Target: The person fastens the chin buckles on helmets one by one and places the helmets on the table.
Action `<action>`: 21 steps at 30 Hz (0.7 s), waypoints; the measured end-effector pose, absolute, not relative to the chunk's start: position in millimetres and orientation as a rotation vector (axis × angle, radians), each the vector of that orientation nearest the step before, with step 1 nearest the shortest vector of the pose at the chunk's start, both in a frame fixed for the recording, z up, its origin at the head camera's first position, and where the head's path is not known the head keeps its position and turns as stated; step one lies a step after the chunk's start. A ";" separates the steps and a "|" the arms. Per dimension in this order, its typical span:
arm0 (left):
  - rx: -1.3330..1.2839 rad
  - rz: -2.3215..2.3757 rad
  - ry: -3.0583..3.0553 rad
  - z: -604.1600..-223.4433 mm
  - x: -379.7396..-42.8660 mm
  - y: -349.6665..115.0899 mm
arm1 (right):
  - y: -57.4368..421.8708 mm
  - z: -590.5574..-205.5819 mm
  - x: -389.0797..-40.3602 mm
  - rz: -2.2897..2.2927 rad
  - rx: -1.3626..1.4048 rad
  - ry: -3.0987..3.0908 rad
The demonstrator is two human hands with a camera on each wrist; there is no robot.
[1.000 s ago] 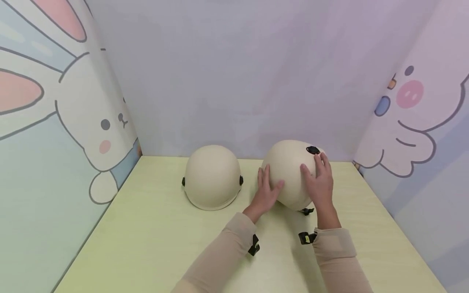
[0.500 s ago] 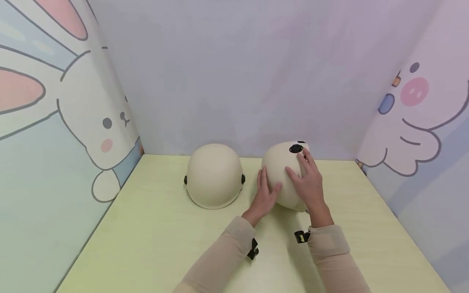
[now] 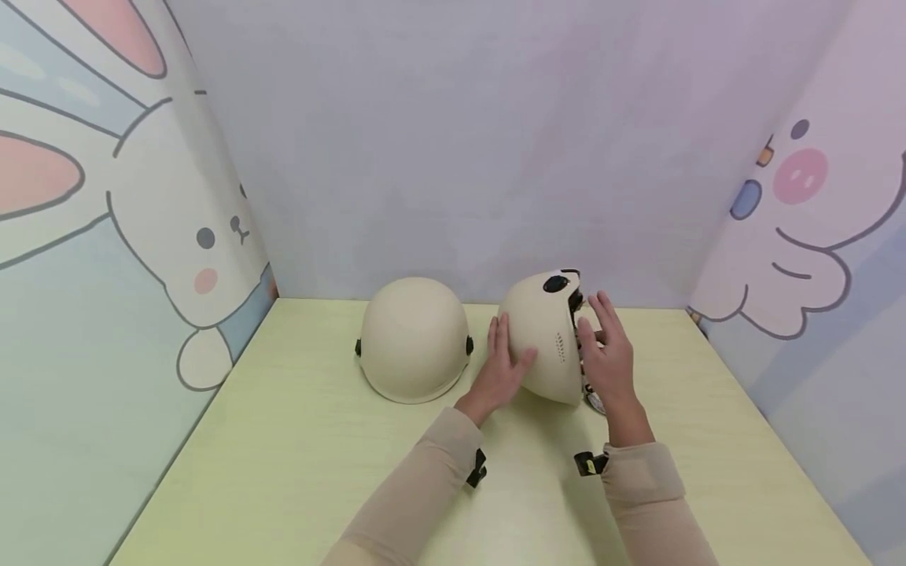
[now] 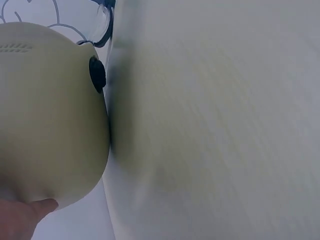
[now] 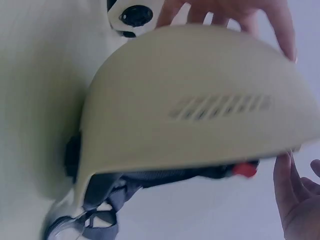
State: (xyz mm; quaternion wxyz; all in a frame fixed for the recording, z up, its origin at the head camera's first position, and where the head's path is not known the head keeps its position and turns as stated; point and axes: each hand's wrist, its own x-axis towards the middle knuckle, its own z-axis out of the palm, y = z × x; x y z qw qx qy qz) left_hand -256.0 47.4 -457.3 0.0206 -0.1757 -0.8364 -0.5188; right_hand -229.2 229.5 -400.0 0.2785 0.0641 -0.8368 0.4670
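Note:
A cream helmet (image 3: 534, 326) lies tipped on its side at the back right of the table, opening toward the right. My left hand (image 3: 499, 373) grips its rounded crown, thumb apart from the fingers; the right wrist view shows those fingers (image 5: 195, 14) spread over the shell. At the open rim is my right hand (image 3: 610, 363), with a fingertip touching the edge in the right wrist view. Slanted vent slots (image 5: 220, 106) mark the shell's side. Dark straps (image 5: 102, 225) and a red piece (image 5: 245, 170) show below the rim. Most of the inside is hidden.
A second cream helmet (image 3: 414, 338) sits upright, dome up, just left of the hands, with black side fittings. Behind the pale yellow table (image 3: 297, 472) rises a plain grey-lilac backdrop (image 3: 453, 157). Cartoon-printed panels (image 3: 163, 196) flank both sides.
The right helmet has turned so its opening and side vents now show on the right. My right hand has slid from the shell to the rim; my left hand stays on the crown.

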 end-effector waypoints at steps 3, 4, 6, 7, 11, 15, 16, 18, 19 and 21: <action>-0.555 -1.567 -2.601 -454.5 -259.9 41.3 | 237.8 -406.0 -229.0 1.317 0.117 -2.249; -0.559 -1.555 -2.605 -453.6 -260.8 39.5 | 240.5 -408.1 -228.6 1.329 0.097 -2.267; -0.568 -1.525 -2.614 -453.2 -263.1 36.4 | 245.1 -412.9 -228.2 1.326 0.055 -2.311; -0.573 -1.508 -2.624 -453.0 -264.2 34.8 | 247.2 -415.3 -228.0 1.316 0.040 -2.335; -0.613 -1.469 -2.616 -451.9 -267.9 28.7 | 253.6 -427.7 -229.1 1.252 -0.008 -2.459; -0.636 -1.459 -2.593 -446.2 -268.9 22.8 | 257.2 -439.3 -228.8 1.250 -0.032 -2.586; -0.634 -1.445 -2.594 -444.4 -269.2 21.7 | 257.7 -441.5 -228.5 1.252 -0.036 -2.607; -0.637 -1.421 -2.598 -440.5 -269.9 19.6 | 258.7 -445.8 -228.4 1.239 -0.047 -2.637; -0.639 -1.410 -2.601 -438.4 -270.5 18.8 | 259.1 -447.5 -228.2 1.235 -0.053 -2.646; -0.649 -1.382 -2.600 -433.9 -271.5 16.9 | 259.6 -451.0 -227.8 1.213 -0.065 -2.670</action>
